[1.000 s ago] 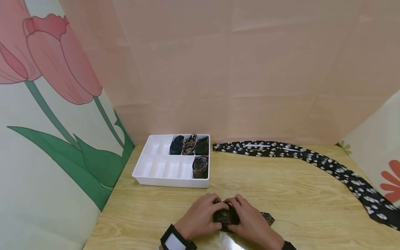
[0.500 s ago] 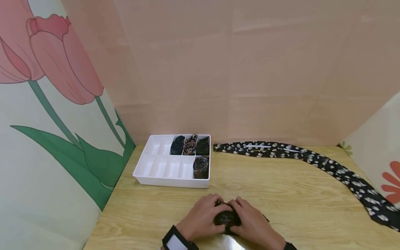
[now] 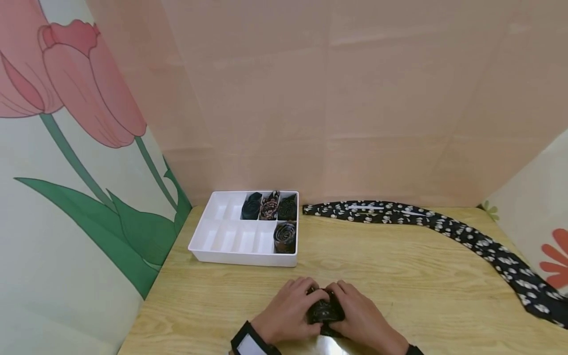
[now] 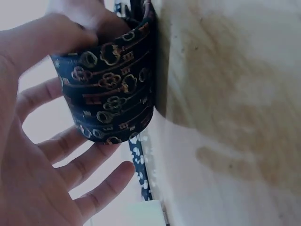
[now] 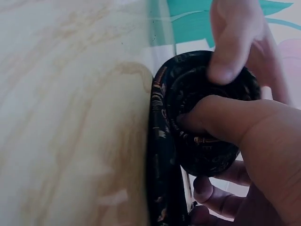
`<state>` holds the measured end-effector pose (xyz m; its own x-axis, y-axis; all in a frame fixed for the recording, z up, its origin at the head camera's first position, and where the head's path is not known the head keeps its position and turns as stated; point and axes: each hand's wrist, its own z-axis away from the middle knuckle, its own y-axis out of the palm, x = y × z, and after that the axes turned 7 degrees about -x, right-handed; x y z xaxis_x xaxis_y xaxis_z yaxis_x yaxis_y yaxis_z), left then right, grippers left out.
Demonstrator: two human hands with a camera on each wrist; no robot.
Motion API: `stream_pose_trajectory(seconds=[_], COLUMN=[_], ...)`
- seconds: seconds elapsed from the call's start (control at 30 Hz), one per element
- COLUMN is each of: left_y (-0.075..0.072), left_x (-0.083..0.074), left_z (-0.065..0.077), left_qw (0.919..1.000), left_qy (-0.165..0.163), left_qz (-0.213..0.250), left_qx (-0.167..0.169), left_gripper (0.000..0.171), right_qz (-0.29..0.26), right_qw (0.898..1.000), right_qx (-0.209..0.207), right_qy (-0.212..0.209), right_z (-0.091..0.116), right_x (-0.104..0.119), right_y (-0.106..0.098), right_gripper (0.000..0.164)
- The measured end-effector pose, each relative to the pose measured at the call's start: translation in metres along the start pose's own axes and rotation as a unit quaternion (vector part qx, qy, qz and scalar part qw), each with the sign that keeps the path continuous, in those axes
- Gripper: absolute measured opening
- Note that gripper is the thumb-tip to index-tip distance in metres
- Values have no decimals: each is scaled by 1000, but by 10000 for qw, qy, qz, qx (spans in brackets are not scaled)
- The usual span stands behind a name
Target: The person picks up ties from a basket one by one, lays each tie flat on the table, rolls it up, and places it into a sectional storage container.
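A dark necktie with a small key pattern (image 3: pixel 326 310) is wound into a thick roll on the table, near its front edge. My left hand (image 3: pixel 289 309) grips it from the left, with the thumb at one end of the roll in the left wrist view and fingers around its far side. From the right, my right hand (image 3: pixel 361 316) holds the same necktie (image 5: pixel 162 155). In the right wrist view that thumb presses into the spiral, and a flat tail runs along the tabletop. The head view hides much of the roll behind both hands.
A white divided tray (image 3: pixel 201 245) stands at the back left, with several rolled ties (image 3: pixel 284 237) in its right-hand compartments. A black necktie with white flowers (image 3: pixel 443 224) lies stretched along the back and right of the table.
The patterned tail beyond my right hand has shortened and gone from the head view as the roll took it up. Both hands have shifted slightly right and nearer.
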<state>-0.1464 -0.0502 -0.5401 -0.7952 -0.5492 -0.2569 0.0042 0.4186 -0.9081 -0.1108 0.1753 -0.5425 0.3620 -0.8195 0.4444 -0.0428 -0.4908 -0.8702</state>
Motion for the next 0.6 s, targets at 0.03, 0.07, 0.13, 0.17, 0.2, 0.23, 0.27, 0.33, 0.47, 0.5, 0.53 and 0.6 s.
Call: stream_pose_trajectory(seconds=[0.03,0.07,0.13,0.17,0.2,0.23,0.27,0.33,0.47,0.5,0.53,0.6], left_y=[0,0,-2,-2,-3,-3,-4,-4,-3,-3,-3,-3], left_x=[0,0,0,0,0,0,-1,-2,-2,-2,-2,-3], left_z=[0,0,-1,-1,-2,-2,-2,-2,-2,-2,-2,-2], left_qw=[10000,10000,9999,9999,9999,9999,9999,9998,9994,9994,9994,9995], left_qy=[-30,-58,-82,-72,-64,-54,-46,-51,-150,-160,-163,-150], left_qz=[15,33,39,15,4,2,11,52,200,210,219,222], left_qx=[20,35,65,80,99,120,147,199,226,210,196,142], left_gripper=[53,51,48,48,49,50,51,51,45,44,45,49], right_qz=[-22,-33,-59,-79,-92,-90,-65,-35,-27,-44,-70,-94], right_qw=[10000,10000,10000,9999,9999,9998,9998,9997,9997,9997,9996,9995], right_qx=[0,1,-5,2,28,49,77,122,212,230,254,294], right_qy=[19,14,-47,-86,-128,-167,-197,-220,-118,-96,-77,-57], right_z=[0,0,1,1,1,2,2,2,0,0,-1,0], right_x=[0,0,-1,-1,-1,-2,-2,-2,-2,-2,-2,-2], right_y=[0,1,2,2,2,2,2,1,0,0,0,0], right_gripper=[65,65,64,62,61,59,58,59,64,63,63,62])
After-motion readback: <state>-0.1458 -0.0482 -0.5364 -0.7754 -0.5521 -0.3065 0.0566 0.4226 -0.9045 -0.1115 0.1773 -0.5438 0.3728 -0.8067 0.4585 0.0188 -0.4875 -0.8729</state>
